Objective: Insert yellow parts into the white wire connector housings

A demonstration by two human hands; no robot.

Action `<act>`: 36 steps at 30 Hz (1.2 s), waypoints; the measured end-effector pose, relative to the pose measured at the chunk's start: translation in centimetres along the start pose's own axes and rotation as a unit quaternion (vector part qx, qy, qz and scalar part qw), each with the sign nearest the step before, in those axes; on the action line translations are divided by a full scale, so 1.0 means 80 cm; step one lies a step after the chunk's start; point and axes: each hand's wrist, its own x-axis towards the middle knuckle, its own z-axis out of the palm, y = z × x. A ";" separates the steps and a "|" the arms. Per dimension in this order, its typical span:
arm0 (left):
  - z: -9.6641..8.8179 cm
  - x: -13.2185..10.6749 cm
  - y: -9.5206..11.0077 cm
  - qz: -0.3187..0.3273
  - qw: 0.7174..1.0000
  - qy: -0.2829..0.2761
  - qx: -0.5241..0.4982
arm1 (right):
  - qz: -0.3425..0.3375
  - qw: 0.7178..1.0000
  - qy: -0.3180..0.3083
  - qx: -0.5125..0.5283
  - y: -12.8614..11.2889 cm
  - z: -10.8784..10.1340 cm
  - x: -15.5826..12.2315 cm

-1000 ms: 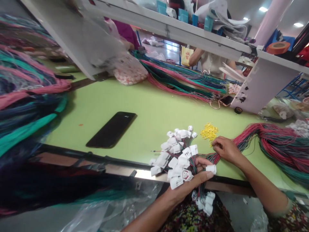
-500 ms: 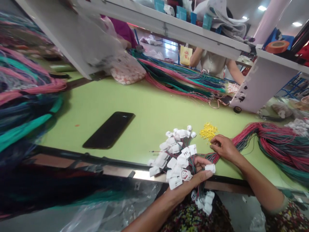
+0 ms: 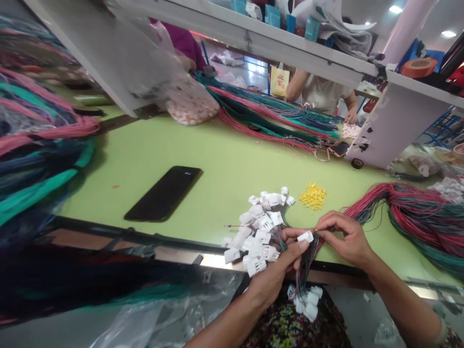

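Since half second back, our right hand left yellow pile and came toward us to meet left hand. Left fingers pinch white connector, just below yellow pile. Right fingers closed narrow on wire ends beside it. We judge connector bunch, left of pile, done. Wire bundle, right of pile, remains. No writing legible to us.

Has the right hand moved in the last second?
Yes. The right hand has drawn back from the yellow pile toward the table's near edge, meeting the left hand at a white connector.
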 end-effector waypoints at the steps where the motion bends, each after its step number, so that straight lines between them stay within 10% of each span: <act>1: 0.001 0.000 0.002 -0.004 1.000 0.002 -0.007 | -0.017 1.000 0.010 -0.003 -0.004 0.003 -0.003; 14: 0.001 0.002 0.002 -0.009 1.000 0.029 -0.003 | -0.050 0.994 0.072 -0.058 0.003 0.020 -0.019; 26: -0.002 0.002 -0.009 0.018 0.999 0.032 0.002 | 0.022 0.976 -0.102 -0.191 -0.004 0.019 -0.040; 36: 0.002 0.000 -0.005 0.016 0.998 0.060 -0.005 | 0.039 0.996 -0.006 -0.076 -0.001 0.027 -0.042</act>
